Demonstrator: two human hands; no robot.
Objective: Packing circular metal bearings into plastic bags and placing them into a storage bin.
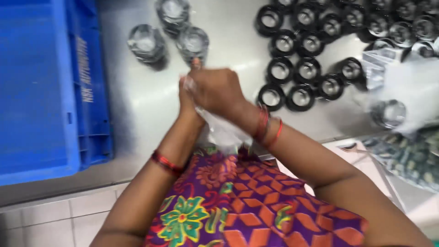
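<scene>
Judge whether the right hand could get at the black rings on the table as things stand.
Probably not at once: the right hand grips a clear plastic bag with the left hand. The black rings lie unblocked nearby.

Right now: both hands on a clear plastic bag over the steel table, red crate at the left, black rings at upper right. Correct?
Not quite. The crate is blue, not red, per the head view. Otherwise right: left hand and right hand grip the clear plastic bag above the steel table; black rings upper right.

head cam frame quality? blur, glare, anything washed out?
Head view: motion blur smears both hands, the left hand and the right hand, closed together on a clear plastic bag; glare whitens the steel table beside the black rings; the plastic pile at right is blown out; the blue crate stays fairly readable.
</scene>
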